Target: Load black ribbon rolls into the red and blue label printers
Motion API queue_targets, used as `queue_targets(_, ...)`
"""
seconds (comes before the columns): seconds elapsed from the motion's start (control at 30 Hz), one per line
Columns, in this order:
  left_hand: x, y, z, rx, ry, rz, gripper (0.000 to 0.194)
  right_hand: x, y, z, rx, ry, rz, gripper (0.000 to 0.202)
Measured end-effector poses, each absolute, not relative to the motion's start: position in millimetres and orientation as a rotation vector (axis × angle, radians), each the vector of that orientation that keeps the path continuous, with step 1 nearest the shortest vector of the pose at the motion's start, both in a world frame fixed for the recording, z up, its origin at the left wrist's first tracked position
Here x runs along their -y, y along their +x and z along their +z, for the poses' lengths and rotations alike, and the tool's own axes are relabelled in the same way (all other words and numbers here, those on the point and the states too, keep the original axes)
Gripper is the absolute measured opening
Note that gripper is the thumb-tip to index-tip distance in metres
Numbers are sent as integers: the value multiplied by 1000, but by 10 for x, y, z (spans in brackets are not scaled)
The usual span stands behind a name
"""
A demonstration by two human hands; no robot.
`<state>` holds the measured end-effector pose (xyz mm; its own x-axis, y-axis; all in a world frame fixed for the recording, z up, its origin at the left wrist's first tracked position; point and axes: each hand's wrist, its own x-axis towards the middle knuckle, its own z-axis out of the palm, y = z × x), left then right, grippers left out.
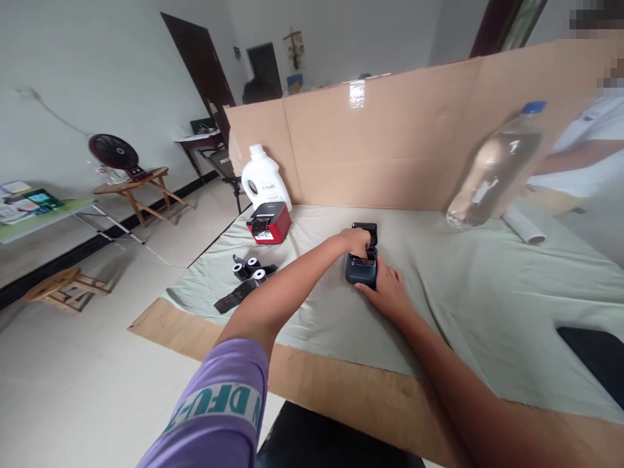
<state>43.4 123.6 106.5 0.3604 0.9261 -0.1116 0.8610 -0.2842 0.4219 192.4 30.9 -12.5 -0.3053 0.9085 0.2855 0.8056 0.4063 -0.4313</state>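
A small dark portable printer (361,272) stands on the cloth with its black lid (371,229) raised. My left hand (358,241) reaches over it, fingers curled down at its opening; whatever they pinch is hidden. The thumb and fingers of my right hand (389,287) grip the printer's front and right side. Off to the left lie several small rolls (259,275) with white ends, beside a flat dark strip (234,298). Behind these sits a red and black printer (279,224) with its front flap out.
A white jug (266,175) stands behind the red printer. Cardboard (380,143) walls the table's back. At right are a tilted clear bottle (502,166) with a blue cap, a pale tube (524,224) and a dark flat object (592,357). Someone in white is beyond.
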Motion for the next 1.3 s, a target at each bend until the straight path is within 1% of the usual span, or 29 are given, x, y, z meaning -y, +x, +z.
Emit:
queue_targets(0.07,-1128,273,1116,-1522,2213,393,19,-308,1930,-120,2186,-1439,276,92)
queue_targets(0.13,-965,1,1168,-1490,2133,614,25,-303,1935,-113,2184,-1422,280,88)
queue_targets(0.2,-765,-366,1208,-1542,2011,734,31,-299,1936,-109,2177,-1425,287,89)
queue_targets(0.23,-661,-572,1221,-1619,1970,728,32,-298,1934,-108,2172,-1431,288,90)
queue_targets(0.33,-387,-1183,1235,-1954,1996,657,24,-304,1929,-112,2170,-1442,288,93)
queue_targets(0.4,-259,-1511,1220,-2134,1942,591,26,-313,1927,-119,2173,-1450,294,94)
queue_targets(0.5,-141,-1831,1152,-2354,1812,479,25,-329,1930,-135,2178,-1451,294,95)
queue_targets(0.6,-82,-1983,1034,-2517,1674,321,30,-342,1932,-157,2171,-1450,275,95)
queue_targets(0.73,-67,-2037,881,-2538,1522,244,33,-347,1933,-166,2175,-1458,251,96)
queue_targets(0.83,-82,-2045,872,-2513,1495,252,43,-335,1933,-139,2187,-1482,243,95)
queue_targets(0.9,-69,-2088,931,-2491,1490,298,51,-325,1932,-115,2199,-1493,248,94)
queue_targets(0.97,-11,-2183,1013,-2515,1478,432,56,-319,1931,-98,2207,-1503,249,94)
queue_targets(1.07,168,-2396,1084,-2633,1446,548,50,-319,1929,-94,2205,-1508,243,94)
queue_targets(1.13,319,-2544,1062,-2658,1443,449,44,-323,1928,-100,2198,-1501,245,95)
queue_targets(1.2,461,-2669,993,-2573,1494,344,39,-327,1927,-104,2196,-1497,254,95)
queue_targets(1.3,605,-2795,861,-2433,1633,366,36,-326,1926,-100,2198,-1501,267,95)
